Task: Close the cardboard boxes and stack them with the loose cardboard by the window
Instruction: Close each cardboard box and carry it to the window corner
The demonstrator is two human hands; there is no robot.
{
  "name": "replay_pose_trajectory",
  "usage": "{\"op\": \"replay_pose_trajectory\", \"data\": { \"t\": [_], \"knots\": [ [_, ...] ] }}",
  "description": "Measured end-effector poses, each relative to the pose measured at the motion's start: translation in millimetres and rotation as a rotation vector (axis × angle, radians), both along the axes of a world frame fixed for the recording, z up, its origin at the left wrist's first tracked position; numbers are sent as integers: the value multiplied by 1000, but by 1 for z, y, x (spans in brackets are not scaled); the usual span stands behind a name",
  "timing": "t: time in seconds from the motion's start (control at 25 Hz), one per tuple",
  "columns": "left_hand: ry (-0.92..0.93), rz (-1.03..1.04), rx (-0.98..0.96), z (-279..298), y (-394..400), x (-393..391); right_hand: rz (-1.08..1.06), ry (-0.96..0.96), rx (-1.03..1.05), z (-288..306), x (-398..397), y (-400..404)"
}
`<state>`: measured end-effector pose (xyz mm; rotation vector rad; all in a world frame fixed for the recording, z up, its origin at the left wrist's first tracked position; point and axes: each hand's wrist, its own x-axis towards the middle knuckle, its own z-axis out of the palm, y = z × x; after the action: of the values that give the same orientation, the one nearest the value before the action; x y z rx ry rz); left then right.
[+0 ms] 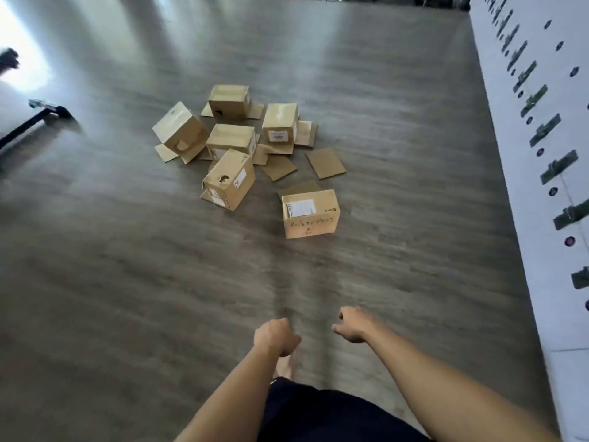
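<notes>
At the centre of the frame, on the wood-look floor, the cardboard boxes lie scattered in a loose cluster, six by my count. The nearest box sits apart at lower right of the group, bearing a label and handwriting I cannot read. Another box stands tilted just left of it. Several boxes rest on splayed flaps, so I judge them unclosed. Loose cardboard sheets lie flat among and right of the boxes.

At the bottom of the frame, my left hand has its fingers curled under and holds nothing. My right hand is loosely curled and likewise has nothing in it. Both hang well short of the boxes. One bare foot shows below my left hand.

Bright light falls at upper left, likely the window side, though no window is visible. No stack shows there.

Assessment: the task appears not yet started. Every box remains to be closed, carried and stacked, and the sheets gathered.
</notes>
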<state>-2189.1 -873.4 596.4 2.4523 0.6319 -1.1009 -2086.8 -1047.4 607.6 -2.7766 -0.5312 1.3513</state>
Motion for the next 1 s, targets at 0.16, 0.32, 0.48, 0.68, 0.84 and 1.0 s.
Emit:
{"op": "replay_pose_trajectory", "data": {
  "t": [0.16,0.32,0.48,0.68,0.84,1.0],
  "knots": [
    [-14,-96,35,8,45,115,-122,-32,37,12,88,35],
    [-39,-225,16,12,42,221,-212,-41,71,13,158,37],
    [-19,-329,15,-2,17,320,-300,27,43,-6,241,7],
    [10,-370,34,-1,-18,451,-344,45,41,-10,376,-41],
    [-96,-314,21,13,-46,574,-317,-37,40,-5,505,-69],
    [-66,-303,-9,25,-59,660,-335,-31,70,9,605,-72]
  ]
}}
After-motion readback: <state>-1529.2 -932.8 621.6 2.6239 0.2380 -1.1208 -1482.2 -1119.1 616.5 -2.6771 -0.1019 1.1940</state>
